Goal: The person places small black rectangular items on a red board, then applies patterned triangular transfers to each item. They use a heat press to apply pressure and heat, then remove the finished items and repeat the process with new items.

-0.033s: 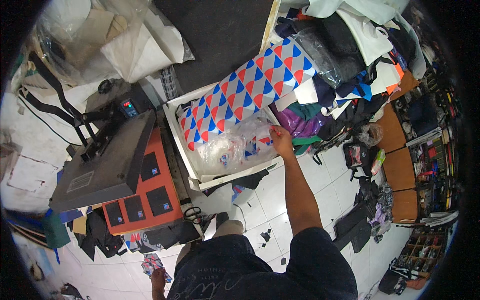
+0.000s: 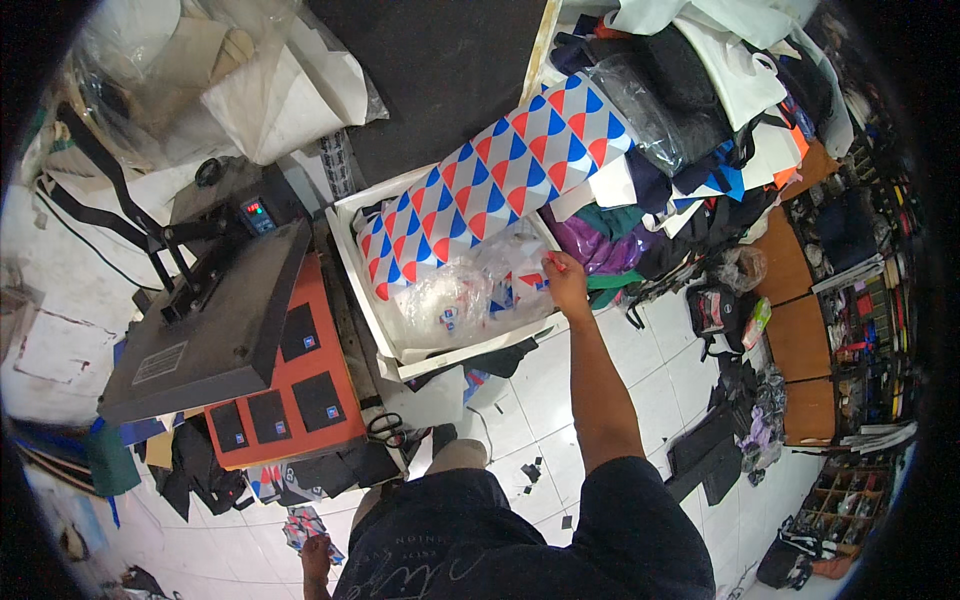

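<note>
At the lower left, my left hand (image 2: 316, 553) is closed on a bunch of printed pieces (image 2: 303, 528) in red, blue and grey. My right arm reaches forward to the right side of a white tray (image 2: 460, 354). There the fingers of my right hand (image 2: 568, 284) are pinched together, with a bit of red at their tips; what they grip is too small to make out. Beside that hand, clear plastic bags (image 2: 440, 308) with red and blue printed pieces lie in the tray. A patterned sheet (image 2: 490, 185) in grey, red and blue stretches across the tray's far part.
Left of the tray stands a heat press (image 2: 210, 330), its plate raised over an orange pad (image 2: 290, 395) bearing several black patches (image 2: 319, 402). Scissors (image 2: 386, 429) lie by the pad. Heaped fabric (image 2: 680, 110) fills the far right. Black scraps (image 2: 532, 473) lie on the tiled floor.
My right hand has shifted very slightly at the tray's side, and more red shows at its fingertips. My left hand has not moved.
</note>
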Available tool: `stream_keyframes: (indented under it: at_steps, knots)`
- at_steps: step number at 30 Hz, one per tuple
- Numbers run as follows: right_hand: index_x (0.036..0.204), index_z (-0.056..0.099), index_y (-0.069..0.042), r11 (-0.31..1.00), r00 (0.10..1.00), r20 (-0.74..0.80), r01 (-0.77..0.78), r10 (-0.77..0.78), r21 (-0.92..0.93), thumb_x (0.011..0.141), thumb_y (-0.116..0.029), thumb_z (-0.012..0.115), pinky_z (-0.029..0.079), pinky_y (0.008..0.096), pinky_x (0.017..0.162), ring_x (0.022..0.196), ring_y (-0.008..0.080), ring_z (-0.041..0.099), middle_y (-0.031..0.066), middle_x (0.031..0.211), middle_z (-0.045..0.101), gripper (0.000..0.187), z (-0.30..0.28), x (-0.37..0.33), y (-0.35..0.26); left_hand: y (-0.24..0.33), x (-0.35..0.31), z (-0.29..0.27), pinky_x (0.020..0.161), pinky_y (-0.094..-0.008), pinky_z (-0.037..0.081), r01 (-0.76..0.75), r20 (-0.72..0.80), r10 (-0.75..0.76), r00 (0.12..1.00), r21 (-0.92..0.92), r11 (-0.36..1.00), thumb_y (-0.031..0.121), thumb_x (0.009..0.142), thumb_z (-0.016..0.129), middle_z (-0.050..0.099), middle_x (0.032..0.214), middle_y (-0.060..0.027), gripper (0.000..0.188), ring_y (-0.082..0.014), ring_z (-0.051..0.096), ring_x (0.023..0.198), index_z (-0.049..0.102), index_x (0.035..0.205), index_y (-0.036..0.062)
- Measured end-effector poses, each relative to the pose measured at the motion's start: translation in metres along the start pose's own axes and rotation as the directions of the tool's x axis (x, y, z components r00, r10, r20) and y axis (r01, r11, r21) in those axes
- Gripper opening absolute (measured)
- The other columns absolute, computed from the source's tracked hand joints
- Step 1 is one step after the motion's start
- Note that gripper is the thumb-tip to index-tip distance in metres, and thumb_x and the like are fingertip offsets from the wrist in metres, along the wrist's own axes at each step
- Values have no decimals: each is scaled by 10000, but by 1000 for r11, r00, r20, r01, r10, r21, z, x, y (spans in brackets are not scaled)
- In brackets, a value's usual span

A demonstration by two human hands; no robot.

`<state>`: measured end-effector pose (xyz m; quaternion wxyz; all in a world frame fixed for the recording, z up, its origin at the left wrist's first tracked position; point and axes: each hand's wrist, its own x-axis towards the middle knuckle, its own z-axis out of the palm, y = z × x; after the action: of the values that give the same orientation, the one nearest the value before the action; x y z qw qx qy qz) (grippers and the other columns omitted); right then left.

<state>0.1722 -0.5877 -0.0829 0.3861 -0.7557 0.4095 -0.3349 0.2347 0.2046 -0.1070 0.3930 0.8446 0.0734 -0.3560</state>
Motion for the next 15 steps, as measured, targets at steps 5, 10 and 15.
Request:
stream_keyframes:
  at_steps: [5, 10, 15]
  knots:
    - [1043, 660, -118, 776, 932, 124, -352, 340, 524, 879, -171, 662, 509, 293, 679, 789, 113, 605, -3, 877, 642, 172, 3, -12, -4, 5, 14, -9, 623, -307, 503, -280, 48, 276, 960, 205, 938, 235, 846, 645, 648, 824, -112, 291, -166, 625, 719, 630, 1029, 9]
    - [1170, 603, -151, 499, 879, 211, -424, 428, 756, 885, -190, 656, 547, 364, 688, 891, 140, 614, -6, 1006, 625, 293, -17, -31, -14, 133, 3, 13, 646, -312, 512, -65, 133, 35, 990, 227, 972, 210, 852, 666, 655, 810, -127, 311, -185, 656, 712, 622, 1082, 5]
    - [1228, 574, -108, 313, 882, 277, -406, 382, 859, 893, -180, 643, 522, 339, 806, 991, 158, 608, 5, 1095, 621, 350, -13, -56, -65, 240, -16, 41, 704, -287, 507, -139, 368, 106, 924, 64, 988, 219, 897, 635, 654, 895, -102, 337, -151, 635, 795, 596, 1134, -18]
